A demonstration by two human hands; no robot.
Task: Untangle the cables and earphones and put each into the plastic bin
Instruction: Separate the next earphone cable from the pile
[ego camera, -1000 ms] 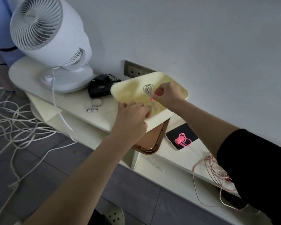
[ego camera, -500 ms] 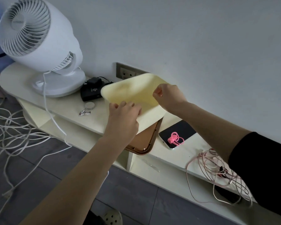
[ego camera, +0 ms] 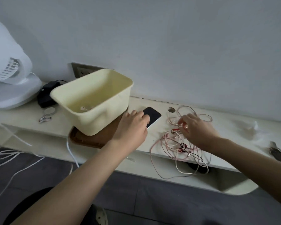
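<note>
While I watch from the head camera, the left hand (ego camera: 131,127) lies palm down just right of the plastic bin (ego camera: 91,101). Its fingers (ego camera: 142,116) are loosely bent over the near end of a dark phone (ego camera: 153,114), holding nothing. Over to the right hand (ego camera: 196,129): it's down on the tangle of cables (ego camera: 173,143), fingers curled in among the pink strands. Whether they've actually pinched one, I cannot tell from here.

That tangle sits on the bench (ego camera: 234,127), well apart from the bin. It's pink and white leads with a black one and some red bits mixed in. Several loops spill over the front edge and hang below it.

I see the bin upright, cream-coloured, standing on a brown tray (ego camera: 88,141) whose corner juts past the bench edge. Down in the bin's bottom, against the near wall, there's a small white earpiece (ego camera: 83,108) with a thin lead running off it.

Left of the bin I've got a black adapter (ego camera: 45,95), a round silver disc (ego camera: 49,110) and a little metal clipper (ego camera: 45,119). A white fan (ego camera: 8,70) fills the far left, and a wall socket (ego camera: 81,70) peeks out behind the bin. White cord (ego camera: 6,157) sprawls on the floor lower left. Far right on the bench, a dark object (ego camera: 276,152) I can't make out.
</note>
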